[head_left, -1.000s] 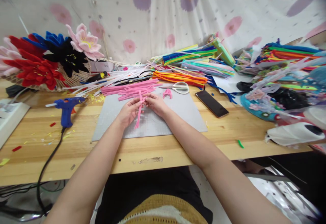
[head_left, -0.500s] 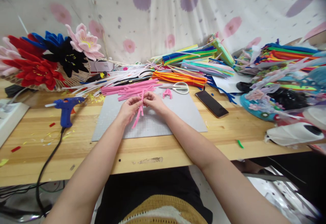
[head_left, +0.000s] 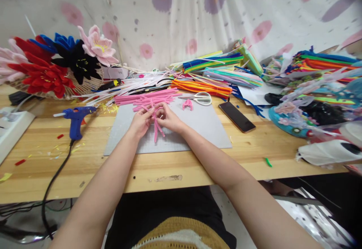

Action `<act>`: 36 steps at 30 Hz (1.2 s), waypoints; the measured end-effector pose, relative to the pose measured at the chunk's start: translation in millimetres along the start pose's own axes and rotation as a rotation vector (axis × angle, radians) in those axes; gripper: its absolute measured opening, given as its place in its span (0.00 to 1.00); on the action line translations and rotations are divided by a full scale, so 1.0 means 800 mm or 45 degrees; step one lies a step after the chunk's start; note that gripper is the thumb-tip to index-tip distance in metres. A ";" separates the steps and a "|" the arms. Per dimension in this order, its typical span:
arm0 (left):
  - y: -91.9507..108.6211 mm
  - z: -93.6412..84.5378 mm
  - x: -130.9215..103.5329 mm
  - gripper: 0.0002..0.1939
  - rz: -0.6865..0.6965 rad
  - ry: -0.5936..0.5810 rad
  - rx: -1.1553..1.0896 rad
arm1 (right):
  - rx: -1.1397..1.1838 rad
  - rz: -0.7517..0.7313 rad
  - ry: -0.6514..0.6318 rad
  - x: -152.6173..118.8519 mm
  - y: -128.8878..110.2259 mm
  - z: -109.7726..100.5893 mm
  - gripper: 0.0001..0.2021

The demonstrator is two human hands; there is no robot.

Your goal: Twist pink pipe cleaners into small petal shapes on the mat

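Note:
Several pink pipe cleaners (head_left: 155,127) are pinched between my two hands, their ends splaying downward and a few tips poking up past the fingers. My left hand (head_left: 141,122) closes on them from the left. From the right, my right hand (head_left: 169,118) grips the same strands with thumb and fingertips. Beneath lies a grey cutting mat (head_left: 203,132). A small bent pink pipe cleaner piece (head_left: 187,105) rests on the mat to the right, beside white-handled scissors (head_left: 203,98). Just beyond my hands is a pile of loose pink pipe cleaners (head_left: 132,99).
A blue glue gun (head_left: 75,122) with its cord stands at left near a white power strip (head_left: 17,130). Fuzzy flowers (head_left: 46,76) fill the back left. Coloured pipe cleaner bundles (head_left: 202,88) line the back. A phone (head_left: 236,117) lies to the right, near a white roll (head_left: 329,152).
The pink pipe cleaners in my hands have turned, and their lower ends now spread apart, pointing down and right. My right hand's fingers have shifted on them. The view has moved slightly.

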State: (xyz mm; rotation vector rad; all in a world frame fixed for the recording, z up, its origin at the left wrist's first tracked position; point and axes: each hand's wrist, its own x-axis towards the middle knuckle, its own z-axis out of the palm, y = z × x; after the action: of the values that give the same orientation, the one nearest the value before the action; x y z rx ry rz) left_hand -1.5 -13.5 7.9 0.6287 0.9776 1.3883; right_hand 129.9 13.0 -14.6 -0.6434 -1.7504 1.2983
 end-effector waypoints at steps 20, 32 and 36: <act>0.016 -0.008 0.011 0.08 0.185 0.314 -0.367 | -0.715 0.044 -0.063 -0.007 -0.012 -0.001 0.05; 0.027 -0.024 0.020 0.10 0.169 0.424 -0.208 | -0.953 -0.160 -0.214 -0.008 -0.021 0.010 0.11; 0.027 -0.027 0.024 0.11 0.216 0.477 -0.250 | -1.046 -0.208 -0.217 -0.005 -0.026 0.017 0.10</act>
State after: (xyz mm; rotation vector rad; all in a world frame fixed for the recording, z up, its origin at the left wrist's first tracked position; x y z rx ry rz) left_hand -32.9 4.6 12.2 0.3136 1.0809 1.7705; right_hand 121.9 -3.6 2.3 -0.8199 -2.4261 0.4900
